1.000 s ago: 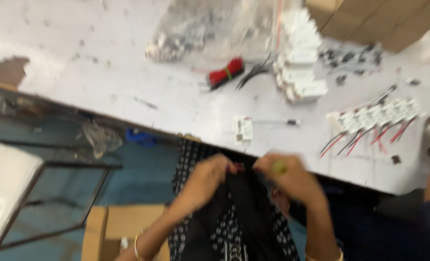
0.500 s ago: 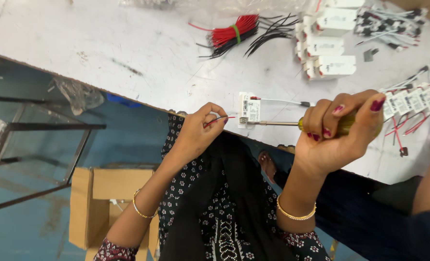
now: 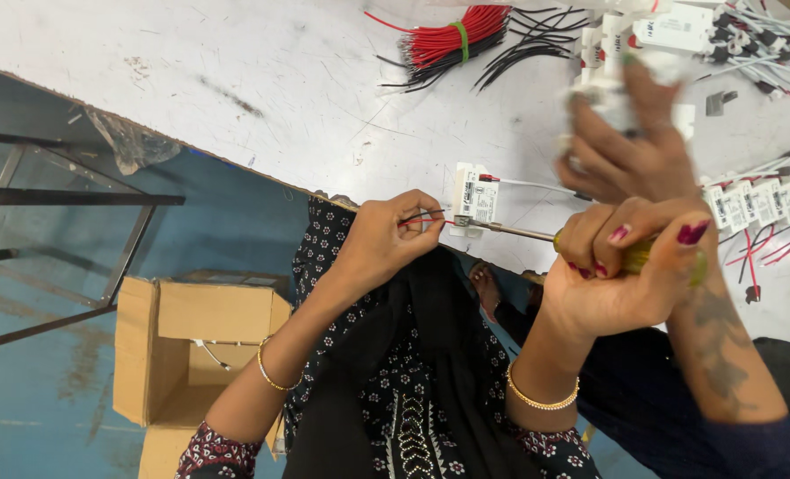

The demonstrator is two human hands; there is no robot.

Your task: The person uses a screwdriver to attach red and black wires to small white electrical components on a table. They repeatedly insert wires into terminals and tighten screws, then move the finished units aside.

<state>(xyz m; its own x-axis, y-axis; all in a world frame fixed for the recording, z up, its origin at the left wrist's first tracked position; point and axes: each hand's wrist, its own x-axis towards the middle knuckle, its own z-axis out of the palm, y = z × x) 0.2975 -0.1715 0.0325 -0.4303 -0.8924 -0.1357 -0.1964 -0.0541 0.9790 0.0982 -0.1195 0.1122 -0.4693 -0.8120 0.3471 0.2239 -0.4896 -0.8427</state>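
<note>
Small electrical assembly workshop: scuffed white worktable [image 3: 235, 80], bundled red wires [image 3: 452, 35] and black wires [image 3: 537, 44], rows of white wired modules [image 3: 767, 200], open cardboard box [image 3: 195, 355] on blue floor [image 3: 40, 390].

Views: one, worn on the person's head.
Direction: looks steeply down over the chest and forearms to the white table [image 3: 235, 80] edge.
Closeness: near; the left hand [image 3: 386, 239] and right hand [image 3: 630, 266] fill the middle.
Reach: floor and cardboard box [image 3: 191, 355] at lower left, table across the top.
Shared ground: none, a single view.
</note>
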